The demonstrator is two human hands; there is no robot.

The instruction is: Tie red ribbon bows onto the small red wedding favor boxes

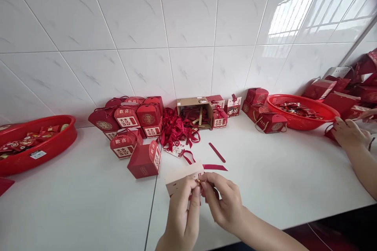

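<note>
My left hand (184,210) and my right hand (226,202) meet at their fingertips over the near middle of the table. Both pinch a tiny gold-coloured piece (199,182), too small to name. A cream card (181,178) with dark red print sticks out behind my left fingers, partly hidden by them. Beyond it, a dark red ribbon (215,167) stretches to the right, and a ribbon loop (188,157) stands up by the card. Something dark red shows beneath my fingers, mostly covered. Closest to my left hand is a red gift box (144,160).
Stacked red gift boxes (126,117), a heap of ribbons (173,127) and an open cardboard box (194,102) line the wall. A red basin (59,145) stands left, a red basket (300,121) right. A co-worker's hands (347,133) work at far right. A red strip (217,152) lies centrally.
</note>
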